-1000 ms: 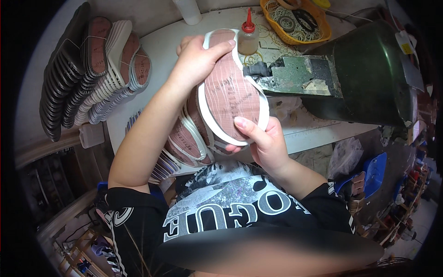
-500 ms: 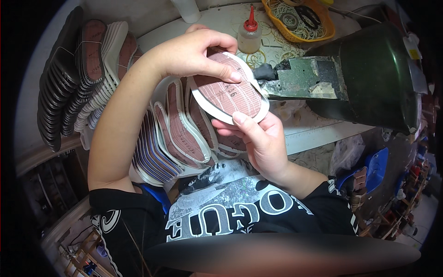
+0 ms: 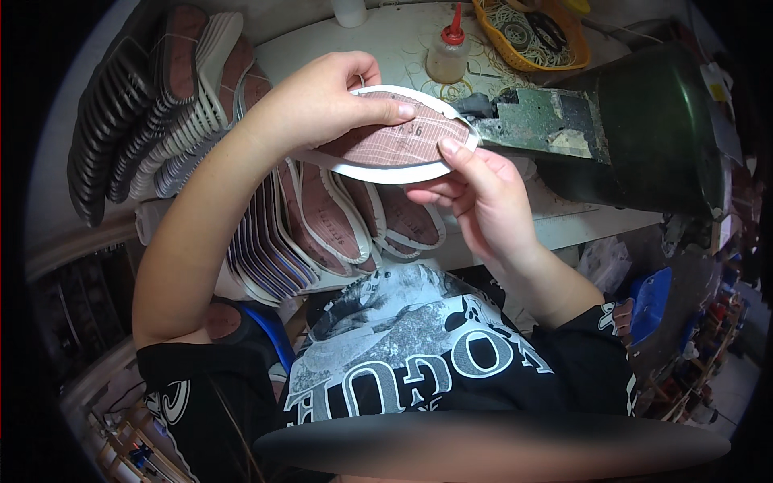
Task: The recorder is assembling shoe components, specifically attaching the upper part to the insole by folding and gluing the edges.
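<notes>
A shoe insole [image 3: 378,143] with a reddish-pink ribbed underside and a white wrapped rim is held up between my two hands. My left hand [image 3: 334,97] grips it from the far left side, thumb flat on the pink face and the other fingers behind. At the right end, my right hand [image 3: 493,181] pinches the white rim, thumb on top and fingers underneath. That end touches or lies close against the tip of a green machine arm [image 3: 539,125]; the exact contact is hidden. Loose insoles of the same kind [image 3: 326,217] lean in a row below my left forearm.
Stacked black and white insoles [image 3: 121,121] stand at the left, some tied with string. Behind the hands are a red-tipped squeeze bottle [image 3: 448,60] and an orange basket [image 3: 515,60] holding rubber bands and tape. The machine's dark green body [image 3: 660,121] fills the right; a blue bin [image 3: 651,302] sits below.
The insole has turned so its length lies more level, and its right end has swung upward along the machine tip. Both hands have turned with it, still gripping. The view has shifted slightly.
</notes>
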Motion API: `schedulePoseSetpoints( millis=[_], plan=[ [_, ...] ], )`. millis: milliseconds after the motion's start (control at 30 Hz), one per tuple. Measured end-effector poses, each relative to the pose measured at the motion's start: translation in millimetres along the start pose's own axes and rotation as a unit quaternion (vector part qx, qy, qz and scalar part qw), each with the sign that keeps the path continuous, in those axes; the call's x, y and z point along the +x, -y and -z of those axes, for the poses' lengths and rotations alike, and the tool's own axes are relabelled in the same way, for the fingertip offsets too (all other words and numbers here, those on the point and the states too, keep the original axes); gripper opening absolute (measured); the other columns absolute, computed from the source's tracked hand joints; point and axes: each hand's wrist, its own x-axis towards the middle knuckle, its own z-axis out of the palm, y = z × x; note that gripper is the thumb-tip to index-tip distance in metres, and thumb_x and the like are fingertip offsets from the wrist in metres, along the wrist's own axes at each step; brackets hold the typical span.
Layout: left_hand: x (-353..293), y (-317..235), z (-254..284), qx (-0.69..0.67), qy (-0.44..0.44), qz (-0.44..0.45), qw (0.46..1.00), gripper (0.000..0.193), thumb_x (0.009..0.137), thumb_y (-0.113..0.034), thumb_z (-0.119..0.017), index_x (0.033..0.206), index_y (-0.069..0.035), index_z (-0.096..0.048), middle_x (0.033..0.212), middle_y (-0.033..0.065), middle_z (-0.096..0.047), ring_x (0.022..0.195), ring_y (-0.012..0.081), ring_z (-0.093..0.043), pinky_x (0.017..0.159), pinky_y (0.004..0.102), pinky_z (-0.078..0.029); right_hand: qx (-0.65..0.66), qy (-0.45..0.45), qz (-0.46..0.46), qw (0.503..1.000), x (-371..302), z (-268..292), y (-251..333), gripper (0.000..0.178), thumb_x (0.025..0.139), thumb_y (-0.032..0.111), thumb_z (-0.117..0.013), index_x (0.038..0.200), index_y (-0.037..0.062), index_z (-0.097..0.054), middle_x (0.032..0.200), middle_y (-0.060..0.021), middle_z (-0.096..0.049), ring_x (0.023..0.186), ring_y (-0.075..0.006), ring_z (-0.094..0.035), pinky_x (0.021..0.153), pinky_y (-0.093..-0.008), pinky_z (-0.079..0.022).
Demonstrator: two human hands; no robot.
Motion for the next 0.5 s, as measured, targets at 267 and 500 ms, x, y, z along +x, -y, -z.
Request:
schedulePoseSetpoints(
  millis=[267,500],
  plan=[
    [-14.3,-5.8,-9.1,0.043,-0.041,0.044,0.997,0.046,0.074,-0.045,-0.075,0.077,-0.003,-0.056,0.066,0.0051,-0.058,0.060,0.0100,-0.054,0.052,0.0227,-0.041,-0.060,0.015,-0.002,0.998,2.8,5.3,9.7,0.032,0.093,0.022,-0.054,0.109,-0.0066,-0.057,0.099,-0.0142,-0.066,0.084,-0.0178,-0.067,0.074,-0.0280,-0.056],
    [-27.1,-11.3,-26.4,-0.062,-0.003,0.103,0.993,0.052,0.078,-0.050,-0.069,0.082,0.002,-0.063,0.066,0.0083,-0.061,0.053,0.0130,-0.058,0.046,0.0248,-0.046,-0.073,0.029,0.019,0.997,8.0,16.7,6.7,0.030,0.092,0.023,-0.057,0.108,-0.0023,-0.059,0.096,-0.0082,-0.066,0.085,-0.0135,-0.064,0.077,-0.0274,-0.050]
  ],
)
